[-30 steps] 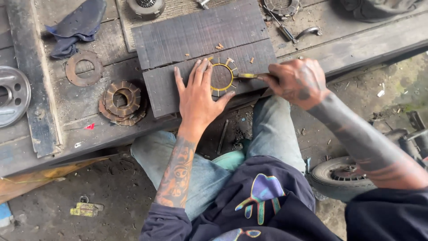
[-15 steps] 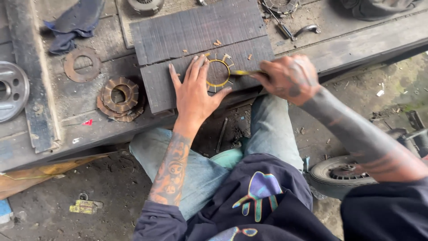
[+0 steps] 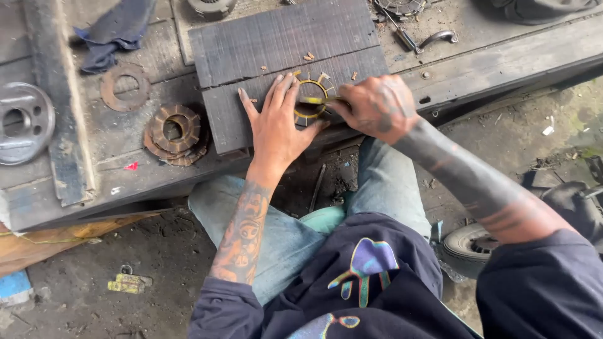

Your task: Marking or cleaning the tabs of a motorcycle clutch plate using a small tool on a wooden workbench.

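A ring-shaped disc with yellowish pads [image 3: 312, 94] lies on a dark wooden board [image 3: 282, 44] on the workbench. My left hand [image 3: 276, 125] presses flat on the ring's left side, fingers spread. My right hand [image 3: 375, 107] grips a small yellow-handled tool [image 3: 314, 100] whose tip lies across the ring. Small tan chips [image 3: 309, 56] lie on the board above the ring.
A stack of rusty friction discs [image 3: 174, 133] and a flat rusty ring [image 3: 125, 86] lie left of the board. A silver metal hub [image 3: 22, 122], a blue rag [image 3: 113, 31] and a wrench [image 3: 433, 39] sit on the bench. A small wheel [image 3: 468, 248] is by my right knee.
My right hand has moved left with the tool, now working across the ring. My left hand stays pressed on the ring, fingers shifted slightly.
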